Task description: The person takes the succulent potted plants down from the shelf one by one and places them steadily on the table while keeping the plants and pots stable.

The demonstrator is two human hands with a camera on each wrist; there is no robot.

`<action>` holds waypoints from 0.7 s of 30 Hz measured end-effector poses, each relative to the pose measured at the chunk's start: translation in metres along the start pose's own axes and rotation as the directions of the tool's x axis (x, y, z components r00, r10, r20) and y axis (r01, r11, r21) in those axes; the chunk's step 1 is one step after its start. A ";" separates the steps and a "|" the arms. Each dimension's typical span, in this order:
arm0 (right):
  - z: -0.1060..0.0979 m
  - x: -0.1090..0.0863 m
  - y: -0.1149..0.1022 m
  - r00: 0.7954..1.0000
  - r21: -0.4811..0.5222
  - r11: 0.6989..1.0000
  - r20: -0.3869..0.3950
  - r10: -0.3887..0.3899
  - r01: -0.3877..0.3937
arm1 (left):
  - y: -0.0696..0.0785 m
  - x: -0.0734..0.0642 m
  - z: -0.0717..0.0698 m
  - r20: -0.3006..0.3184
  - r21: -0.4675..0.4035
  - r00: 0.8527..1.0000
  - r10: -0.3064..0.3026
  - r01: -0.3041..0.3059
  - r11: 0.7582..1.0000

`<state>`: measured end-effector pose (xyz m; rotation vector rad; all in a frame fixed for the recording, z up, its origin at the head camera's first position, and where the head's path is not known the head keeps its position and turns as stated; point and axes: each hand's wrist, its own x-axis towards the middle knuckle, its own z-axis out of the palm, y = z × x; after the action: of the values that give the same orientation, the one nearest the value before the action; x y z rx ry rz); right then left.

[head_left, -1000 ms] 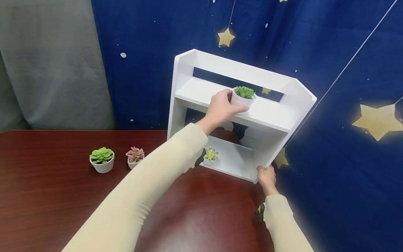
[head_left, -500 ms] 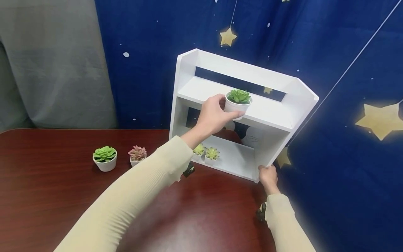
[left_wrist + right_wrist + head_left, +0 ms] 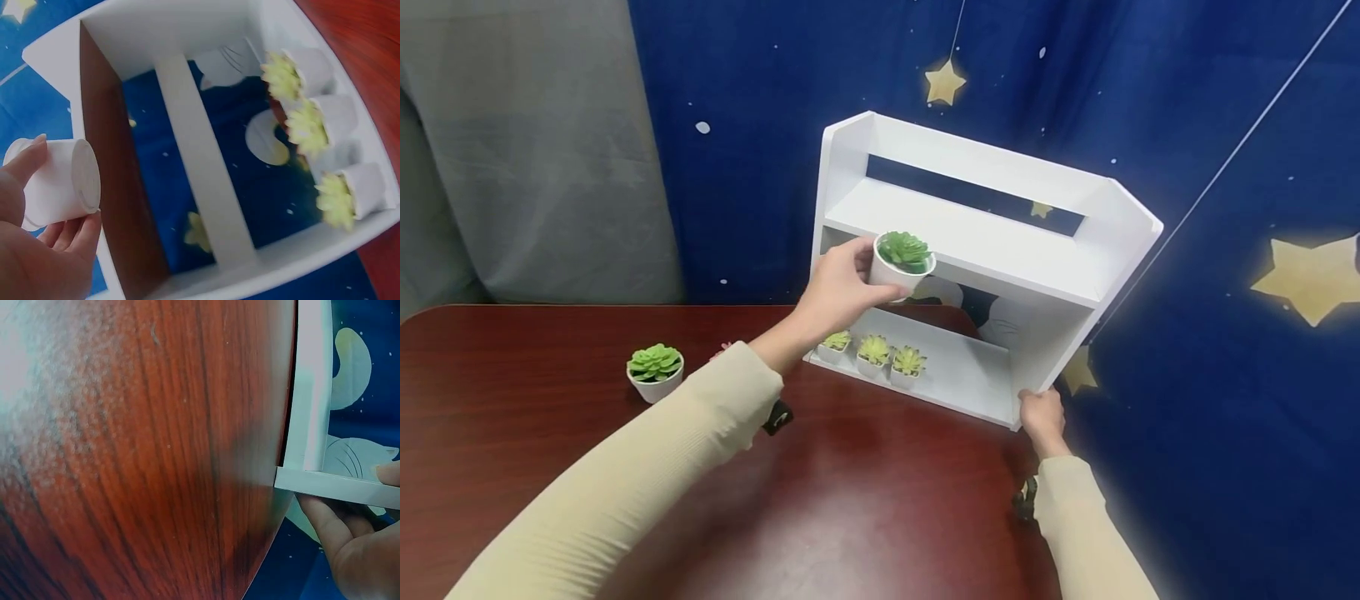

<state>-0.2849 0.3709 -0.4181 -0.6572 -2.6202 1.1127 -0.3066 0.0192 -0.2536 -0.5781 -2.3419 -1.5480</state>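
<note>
My left hand [image 3: 835,287] grips a potted succulent [image 3: 904,258], green leaves in a round white pot, in front of the white shelf unit [image 3: 970,258]. In the left wrist view the thumb and fingers wrap that pot's [image 3: 59,181] side, its base toward the shelf. My right hand [image 3: 1042,414] holds the lower right side panel of the shelf; the right wrist view shows thumb above and fingers below the panel's edge [image 3: 337,484]. On the lower shelf, three small yellow-green succulents [image 3: 873,354] in white pots line up at the left; the upper shelf [image 3: 970,242] is bare.
A bright green succulent [image 3: 655,371] in a round white pot stands on the dark red table [image 3: 850,500] at the left. A pink succulent [image 3: 721,350] is mostly hidden behind my left sleeve. A blue star-patterned curtain [image 3: 752,167] hangs behind the shelf.
My left hand has carried the potted succulent off the upper shelf, leftward and down. More of the small succulents below come into sight. The right hand keeps its hold on the side panel.
</note>
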 end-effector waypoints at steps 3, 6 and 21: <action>-0.001 0.000 0.000 1.000 -0.004 1.000 0.008 -0.001 0.001 | -0.012 -0.005 -0.009 -0.003 -0.007 0.999 -0.048 0.048 0.999; -0.001 -0.001 0.000 1.000 -0.010 1.000 0.010 -0.003 0.003 | -0.021 -0.011 -0.014 -0.016 -0.001 0.996 -0.083 0.083 0.997; -0.001 0.000 0.002 1.000 -0.008 1.000 0.013 -0.009 0.009 | -0.062 -0.043 -0.015 -0.084 -0.032 0.979 -0.187 0.185 0.982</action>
<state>-0.2841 0.3724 -0.4187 -0.6413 -2.6366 1.1084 -0.2980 -0.0234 -0.3166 -0.2969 -2.3714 -1.6469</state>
